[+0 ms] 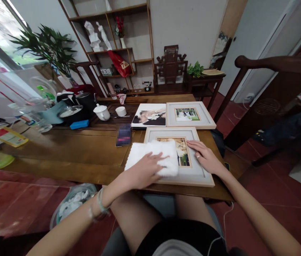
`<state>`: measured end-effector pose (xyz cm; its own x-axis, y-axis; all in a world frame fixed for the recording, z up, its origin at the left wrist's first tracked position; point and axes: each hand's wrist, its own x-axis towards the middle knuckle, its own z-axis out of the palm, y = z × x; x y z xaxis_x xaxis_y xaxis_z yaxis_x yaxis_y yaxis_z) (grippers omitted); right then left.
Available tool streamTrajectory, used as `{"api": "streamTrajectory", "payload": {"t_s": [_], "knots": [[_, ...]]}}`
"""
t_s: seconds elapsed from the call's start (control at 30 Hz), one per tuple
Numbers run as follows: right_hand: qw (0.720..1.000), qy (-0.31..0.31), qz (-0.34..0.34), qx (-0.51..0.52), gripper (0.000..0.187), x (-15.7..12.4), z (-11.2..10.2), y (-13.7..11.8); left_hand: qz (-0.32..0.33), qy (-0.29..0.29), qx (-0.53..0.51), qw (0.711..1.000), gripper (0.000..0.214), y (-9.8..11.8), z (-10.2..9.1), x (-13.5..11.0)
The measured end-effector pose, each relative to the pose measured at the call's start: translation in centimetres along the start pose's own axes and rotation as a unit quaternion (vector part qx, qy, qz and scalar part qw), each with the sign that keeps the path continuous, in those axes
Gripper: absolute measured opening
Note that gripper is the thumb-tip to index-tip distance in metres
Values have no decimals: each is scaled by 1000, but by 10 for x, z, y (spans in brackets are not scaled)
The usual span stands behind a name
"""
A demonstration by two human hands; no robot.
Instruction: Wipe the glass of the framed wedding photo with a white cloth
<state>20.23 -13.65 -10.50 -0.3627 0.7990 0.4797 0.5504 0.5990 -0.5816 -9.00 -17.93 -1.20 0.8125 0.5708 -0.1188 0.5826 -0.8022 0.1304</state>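
A light wood picture frame (206, 180) with a grey mat and a photo lies flat at the table's near edge. Across its left part is a folded white towel (137, 151), which hides some of the photo. My left hand (146, 170) rests on top of the towel, fingers spread and slightly blurred. On the right side of the same frame my right hand (205, 156) lies flat, a ring on one finger, its fingertips by the photo's edge. Behind are a second framed photo (189, 113) and a white-edged photo panel (149, 115), side by side.
Left of the frames are a dark phone-like object (123, 135), a white cup (121, 111), a lidded white teapot (101, 112) and a blue block (79, 124). Bottles, including a yellow one (9, 137), stand far left. Below the table edge is a basin of cloths (74, 202).
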Motion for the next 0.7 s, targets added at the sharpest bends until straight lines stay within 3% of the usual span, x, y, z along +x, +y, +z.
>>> {"api": "streamTrajectory", "payload": {"t_s": [0.1, 0.2, 0.4, 0.53, 0.6, 0.7], "knots": [[1000, 4, -1, -3, 53, -1, 1, 1, 24, 1, -45, 999, 25, 18, -6, -24], [1000, 6, -6, -8, 50, 0, 2, 3, -3, 41, -20, 999, 28, 15, 2, -15], [1000, -2, -13, -12, 46, 3, 1, 2, -55, 82, 112, 989, 51, -37, 8, 48], [1000, 1, -2, -14, 47, 2, 1, 0, -67, 63, 127, 988, 48, -58, 7, 65], [1000, 2, -2, -13, 48, 1, 1, 0, -65, 51, 117, 990, 49, -54, 8, 60], [1000, 1, 0, -12, 48, 1, 2, 0, -52, 24, 87, 995, 51, -29, 6, 36]]}}
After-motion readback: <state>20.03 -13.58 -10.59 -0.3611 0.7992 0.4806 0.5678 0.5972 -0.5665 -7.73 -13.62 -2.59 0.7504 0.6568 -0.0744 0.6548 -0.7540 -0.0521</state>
